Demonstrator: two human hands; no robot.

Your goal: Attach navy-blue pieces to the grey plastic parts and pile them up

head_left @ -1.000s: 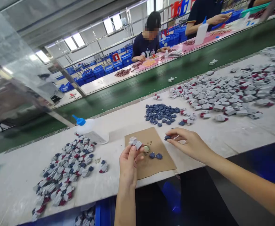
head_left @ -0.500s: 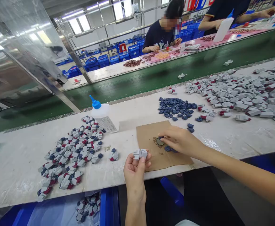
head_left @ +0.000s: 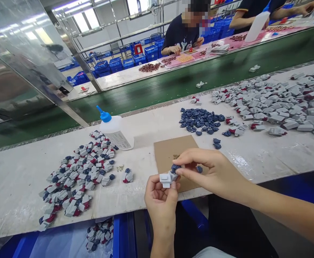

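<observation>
My left hand (head_left: 161, 200) is closed on a small grey plastic part (head_left: 165, 178), held up just in front of the table's near edge. My right hand (head_left: 208, 172) pinches a small dark blue piece (head_left: 175, 167) and presses it against the top of the grey part. Both hands hover over the near edge of a brown cardboard square (head_left: 170, 152). One more blue piece (head_left: 199, 169) lies on the cardboard by my right fingers.
A glue bottle with a blue nozzle (head_left: 114, 130) stands left of the cardboard. A heap of assembled grey, red and blue parts (head_left: 79, 175) lies left, blue pieces (head_left: 201, 120) and grey parts (head_left: 277, 104) right. Two people work across the green belt (head_left: 173, 89).
My right hand lifted a blue piece off the cardboard and brought it to the grey part in my left hand. The left hand moved slightly right and lower.
</observation>
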